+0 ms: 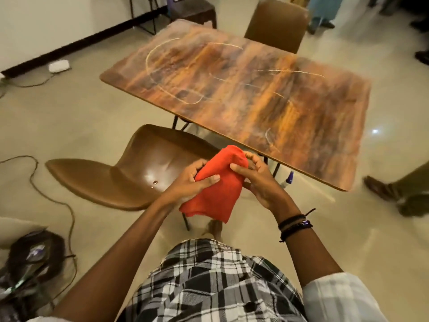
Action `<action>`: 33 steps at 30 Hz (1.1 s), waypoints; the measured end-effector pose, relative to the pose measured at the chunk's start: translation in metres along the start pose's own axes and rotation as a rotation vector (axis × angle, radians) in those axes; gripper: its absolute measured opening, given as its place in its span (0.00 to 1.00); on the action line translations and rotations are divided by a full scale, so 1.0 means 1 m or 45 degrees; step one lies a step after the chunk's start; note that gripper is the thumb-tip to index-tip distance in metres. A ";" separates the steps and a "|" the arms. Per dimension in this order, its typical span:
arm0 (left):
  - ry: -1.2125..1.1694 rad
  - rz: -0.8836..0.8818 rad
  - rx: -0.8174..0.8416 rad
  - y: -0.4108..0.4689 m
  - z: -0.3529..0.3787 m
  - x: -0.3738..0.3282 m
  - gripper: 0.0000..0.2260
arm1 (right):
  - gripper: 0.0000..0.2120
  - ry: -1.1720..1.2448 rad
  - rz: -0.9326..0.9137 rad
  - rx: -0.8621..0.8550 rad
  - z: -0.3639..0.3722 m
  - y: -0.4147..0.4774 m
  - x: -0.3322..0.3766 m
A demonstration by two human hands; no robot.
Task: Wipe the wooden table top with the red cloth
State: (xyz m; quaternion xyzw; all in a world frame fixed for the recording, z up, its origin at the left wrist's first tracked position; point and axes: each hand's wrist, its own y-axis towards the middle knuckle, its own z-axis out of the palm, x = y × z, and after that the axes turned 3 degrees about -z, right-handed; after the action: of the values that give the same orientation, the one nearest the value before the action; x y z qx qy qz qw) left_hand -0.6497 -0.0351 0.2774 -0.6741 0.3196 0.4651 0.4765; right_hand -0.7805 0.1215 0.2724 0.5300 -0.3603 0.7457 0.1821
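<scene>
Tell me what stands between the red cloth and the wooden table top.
Nothing visible blocks it. Both hands, left and right, hold the red cloth in the air near the wooden table top's near edge. The brown moulded chair sits off to the left.

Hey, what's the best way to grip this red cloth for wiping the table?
Bunch the red cloth at its rounded upper fold, palm on top from above. That end is already gathered between left hand and right hand; the lower edge hangs loose.

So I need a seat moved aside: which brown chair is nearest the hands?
The brown chair just left of the hands, on the table's near side; the other chair stands beyond the far edge.
</scene>
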 end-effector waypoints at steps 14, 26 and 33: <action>-0.300 -0.135 0.210 0.211 0.119 -0.060 0.04 | 0.27 0.329 0.259 -0.272 -0.151 0.058 0.031; -0.019 -0.150 0.489 0.317 0.216 -0.052 0.08 | 0.32 0.082 0.299 -0.839 -0.252 0.082 0.033; 0.448 0.031 0.455 0.347 0.239 -0.033 0.17 | 0.22 -1.173 -0.140 -0.991 -0.321 0.090 0.022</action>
State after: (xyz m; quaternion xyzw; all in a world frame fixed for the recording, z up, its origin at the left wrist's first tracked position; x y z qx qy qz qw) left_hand -1.0423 0.0701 0.1611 -0.6459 0.4828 0.2824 0.5196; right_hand -1.0593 0.2933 0.2045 0.7107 -0.6204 0.2426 0.2262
